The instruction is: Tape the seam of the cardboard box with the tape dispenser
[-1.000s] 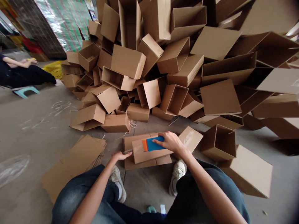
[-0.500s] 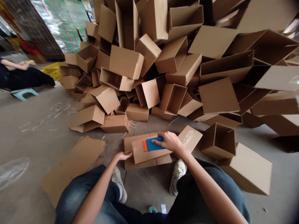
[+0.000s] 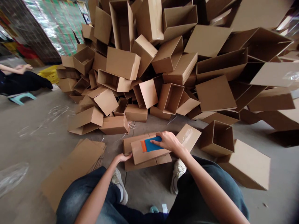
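Observation:
A folded cardboard box (image 3: 146,154) lies on the concrete floor between my feet. My right hand (image 3: 167,141) grips a blue tool with an orange end (image 3: 149,145) and presses it flat on top of the box. My left hand (image 3: 121,158) rests at the box's left edge, fingers curled against the cardboard. My knees in blue jeans fill the lower part of the view.
A tall heap of assembled cardboard boxes (image 3: 163,62) rises just beyond. A stack of flat cardboard sheets (image 3: 77,165) lies at my left. Open boxes (image 3: 217,138) sit at my right. Another person (image 3: 21,76) sits on a stool (image 3: 21,98) at far left. Crumpled plastic film (image 3: 11,177) lies on the floor.
My hands and the blue tool stay almost where they were on the box. The view has shifted slightly, so everything sits a little further left.

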`<state>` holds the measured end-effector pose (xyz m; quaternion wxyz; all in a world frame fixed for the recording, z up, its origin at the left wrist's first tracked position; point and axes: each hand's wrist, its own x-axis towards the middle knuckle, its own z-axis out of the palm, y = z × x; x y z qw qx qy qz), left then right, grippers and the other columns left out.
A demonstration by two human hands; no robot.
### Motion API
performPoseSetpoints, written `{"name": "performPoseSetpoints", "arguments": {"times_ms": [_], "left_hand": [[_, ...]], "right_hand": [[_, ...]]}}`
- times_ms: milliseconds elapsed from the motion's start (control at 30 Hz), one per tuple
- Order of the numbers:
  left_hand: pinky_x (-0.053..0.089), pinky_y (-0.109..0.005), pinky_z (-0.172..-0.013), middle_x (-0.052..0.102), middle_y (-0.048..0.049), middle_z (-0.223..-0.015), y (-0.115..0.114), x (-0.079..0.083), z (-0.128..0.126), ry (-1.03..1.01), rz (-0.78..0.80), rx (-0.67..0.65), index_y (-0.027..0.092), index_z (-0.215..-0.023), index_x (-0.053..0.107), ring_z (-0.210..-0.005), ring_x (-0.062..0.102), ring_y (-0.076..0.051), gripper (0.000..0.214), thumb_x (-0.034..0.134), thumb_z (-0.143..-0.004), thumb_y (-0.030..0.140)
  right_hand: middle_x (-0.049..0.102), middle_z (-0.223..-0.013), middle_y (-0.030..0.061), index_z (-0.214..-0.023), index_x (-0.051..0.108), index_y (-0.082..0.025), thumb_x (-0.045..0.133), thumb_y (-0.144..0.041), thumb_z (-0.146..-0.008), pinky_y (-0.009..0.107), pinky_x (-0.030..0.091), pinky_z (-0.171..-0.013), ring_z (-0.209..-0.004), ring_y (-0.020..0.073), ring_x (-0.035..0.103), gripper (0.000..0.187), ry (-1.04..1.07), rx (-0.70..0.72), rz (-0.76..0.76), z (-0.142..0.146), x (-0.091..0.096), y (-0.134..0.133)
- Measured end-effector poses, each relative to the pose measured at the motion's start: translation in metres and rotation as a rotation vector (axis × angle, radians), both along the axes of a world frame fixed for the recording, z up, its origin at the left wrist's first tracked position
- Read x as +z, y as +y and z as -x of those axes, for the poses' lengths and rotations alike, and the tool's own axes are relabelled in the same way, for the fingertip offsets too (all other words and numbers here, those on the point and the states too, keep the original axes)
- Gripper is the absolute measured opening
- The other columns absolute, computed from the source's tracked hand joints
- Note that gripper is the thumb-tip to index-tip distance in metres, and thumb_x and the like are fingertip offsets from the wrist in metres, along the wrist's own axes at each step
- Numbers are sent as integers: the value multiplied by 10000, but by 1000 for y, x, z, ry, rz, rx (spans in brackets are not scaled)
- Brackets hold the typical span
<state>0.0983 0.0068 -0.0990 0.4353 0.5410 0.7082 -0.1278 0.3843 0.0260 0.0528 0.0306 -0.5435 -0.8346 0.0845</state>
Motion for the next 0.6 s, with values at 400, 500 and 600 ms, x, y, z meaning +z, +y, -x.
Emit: {"name": "performPoseSetpoints", "arguments": {"times_ms": [400, 500, 600], "left_hand": [[420, -395, -947, 608, -109, -1147, -1, -12, 3, -9, -21, 14, 147, -1147, 604, -1143, 490, -342, 668, 501, -681, 614], [434, -374, -941, 610, -107, -1144, -1, -14, 5, -37, -27, 48, 150, -1111, 624, -1149, 486, -337, 670, 541, -640, 620], [453, -365, -930, 603, -115, -1151, -1, -16, 7, -169, -25, 135, 163, -1068, 640, -1176, 460, -333, 666, 607, -571, 606]], "right_hand": [[677, -734, 78, -808, 633, -199, 309, -669, -812, 252, 275, -519, -674, 197, 636, 571, -8, 27, -17, 1, -2, 0], [675, -737, 84, -816, 637, -196, 302, -677, -810, 247, 288, -530, -680, 196, 632, 586, -21, 25, -6, 1, -1, 0], [673, -730, 75, -811, 635, -198, 293, -685, -807, 242, 281, -525, -677, 192, 631, 595, -21, 24, -14, 1, -2, 0]]}}
